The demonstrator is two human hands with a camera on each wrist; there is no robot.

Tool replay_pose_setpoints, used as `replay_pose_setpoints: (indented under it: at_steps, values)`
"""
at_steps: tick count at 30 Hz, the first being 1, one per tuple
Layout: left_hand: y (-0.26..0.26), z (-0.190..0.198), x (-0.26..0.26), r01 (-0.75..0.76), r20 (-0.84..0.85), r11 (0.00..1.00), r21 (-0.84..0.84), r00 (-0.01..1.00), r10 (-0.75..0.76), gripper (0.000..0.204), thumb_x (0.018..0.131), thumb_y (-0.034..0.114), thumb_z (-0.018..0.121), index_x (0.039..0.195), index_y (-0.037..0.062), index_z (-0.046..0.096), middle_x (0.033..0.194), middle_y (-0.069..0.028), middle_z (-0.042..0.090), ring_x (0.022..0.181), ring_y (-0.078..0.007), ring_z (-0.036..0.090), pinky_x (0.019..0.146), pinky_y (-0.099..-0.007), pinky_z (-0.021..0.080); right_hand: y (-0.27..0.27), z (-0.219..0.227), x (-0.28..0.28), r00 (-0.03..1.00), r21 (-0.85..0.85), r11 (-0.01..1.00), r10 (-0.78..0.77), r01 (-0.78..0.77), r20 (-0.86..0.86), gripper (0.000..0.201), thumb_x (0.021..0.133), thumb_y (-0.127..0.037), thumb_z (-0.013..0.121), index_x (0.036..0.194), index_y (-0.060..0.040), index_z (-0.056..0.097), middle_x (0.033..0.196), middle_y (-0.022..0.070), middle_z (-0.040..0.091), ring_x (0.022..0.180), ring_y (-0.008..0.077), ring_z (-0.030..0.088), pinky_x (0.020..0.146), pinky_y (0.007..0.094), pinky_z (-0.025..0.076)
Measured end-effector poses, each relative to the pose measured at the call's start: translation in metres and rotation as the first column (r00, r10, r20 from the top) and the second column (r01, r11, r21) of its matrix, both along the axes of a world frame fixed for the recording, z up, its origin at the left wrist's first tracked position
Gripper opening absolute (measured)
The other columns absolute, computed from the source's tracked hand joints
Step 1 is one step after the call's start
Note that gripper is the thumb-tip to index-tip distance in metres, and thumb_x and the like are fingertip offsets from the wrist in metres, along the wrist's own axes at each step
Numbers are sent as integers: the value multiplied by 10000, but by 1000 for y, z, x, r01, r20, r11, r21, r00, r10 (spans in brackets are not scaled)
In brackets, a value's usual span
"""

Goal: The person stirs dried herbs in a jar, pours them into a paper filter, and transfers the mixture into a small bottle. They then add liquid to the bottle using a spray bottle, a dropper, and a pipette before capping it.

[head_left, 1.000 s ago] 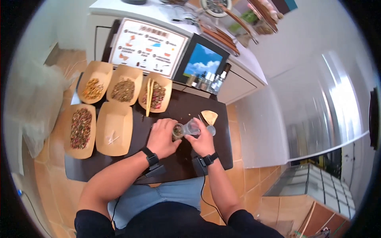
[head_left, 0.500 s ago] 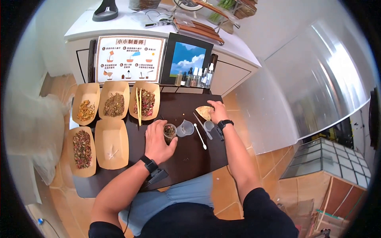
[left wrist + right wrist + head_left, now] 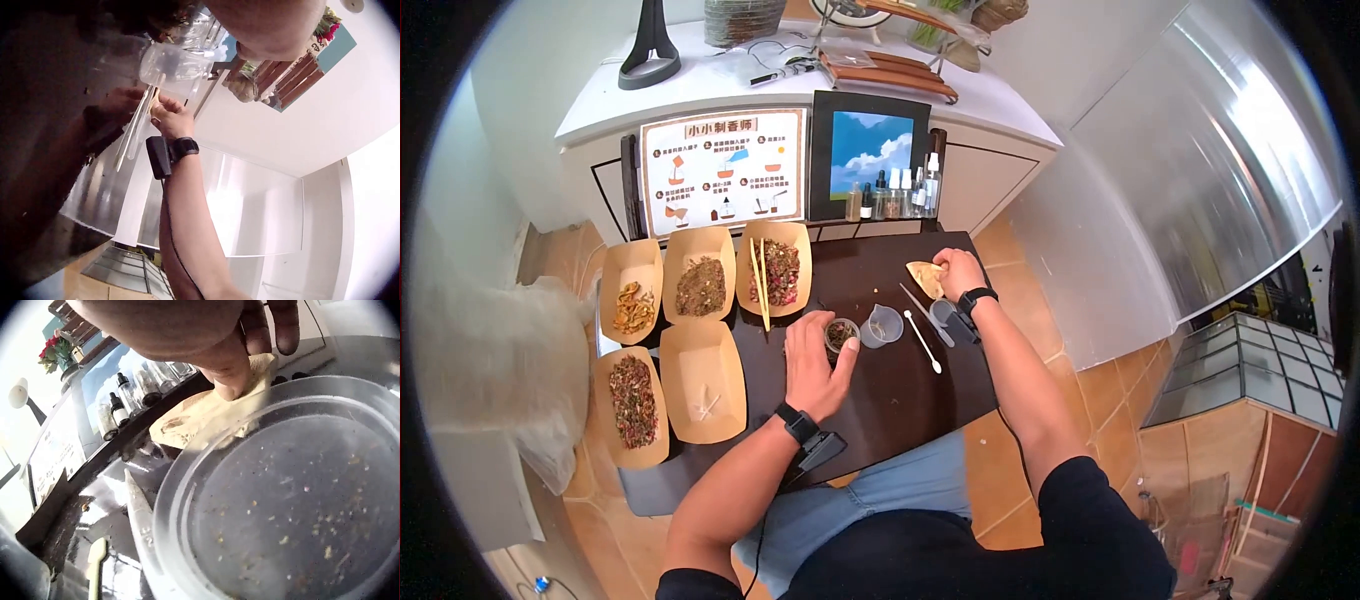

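Note:
My left hand [image 3: 812,362] holds a small clear jar [image 3: 837,350] of dried herb bits, its thumb on the near right side. Beside the jar stands a clear plastic beaker [image 3: 883,326] with a pouring lip. At the table's right, my right hand [image 3: 956,272] pinches a tan fan-shaped paper filter [image 3: 922,277]. In the right wrist view, the thumb lies against the folded filter [image 3: 200,415], and a clear round lid [image 3: 294,506] dotted with crumbs fills the foreground. A plastic dropper [image 3: 922,308] and a small white spoon [image 3: 923,343] lie between beaker and lid.
Paper trays hold dried petals [image 3: 633,400], brown herbs [image 3: 702,285] and yellow pieces [image 3: 634,308]. Wooden tweezers [image 3: 760,285] lie across another petal tray. White sticks [image 3: 704,404] sit in one tray [image 3: 690,350]. Small bottles [image 3: 895,200] and an instruction sheet [image 3: 725,165] stand behind.
My right hand has left the beaker, moved right and taken hold of the paper filter. The left hand has stayed at the jar. The head view has tilted up.

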State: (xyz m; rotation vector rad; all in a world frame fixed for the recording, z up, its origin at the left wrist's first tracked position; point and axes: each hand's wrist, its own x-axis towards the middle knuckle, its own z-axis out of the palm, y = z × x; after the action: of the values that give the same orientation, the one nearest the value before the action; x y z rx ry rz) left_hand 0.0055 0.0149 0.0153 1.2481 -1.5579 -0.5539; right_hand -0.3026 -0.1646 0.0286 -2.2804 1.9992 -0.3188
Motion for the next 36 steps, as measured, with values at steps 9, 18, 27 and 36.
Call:
replay_pose_setpoints:
  at_steps: [9,18,27,36]
  values:
    - [-1,-2,3,-11,-33,1000,-15,999,11,455,923,219,671,1287,-15,531,1295,-212,540,1201,-395,497,1051,-488,387,13,27,-11,981,-209,978,46,-6,187,141,819,-29,645,938,-31,721,864,154,674,900,336,650,831,438,529]
    - [4,6,4,-61,-28,986,-155,998,57,544,862,208,747,1316,14,518,1324,-188,525,1224,-405,492,1066,-510,386,75,72,17,644,-81,987,-27,137,765,84,896,-5,727,964,-13,677,846,-2,655,772,84,601,720,244,512]
    - [8,11,6,-43,28,928,-371,998,57,1032,638,320,965,1463,34,416,1440,-197,487,1313,-398,477,1109,-507,385,151,92,119,689,-198,980,141,3,711,94,888,15,718,959,-10,662,925,60,715,792,117,661,730,257,517]
    - [9,9,6,-108,-33,939,-325,994,103,1098,652,173,902,1540,-17,283,1302,-130,620,1192,-326,595,1030,-473,420,208,88,177,841,-548,730,534,-409,84,218,744,75,752,927,-33,698,995,103,720,937,321,672,840,404,507]
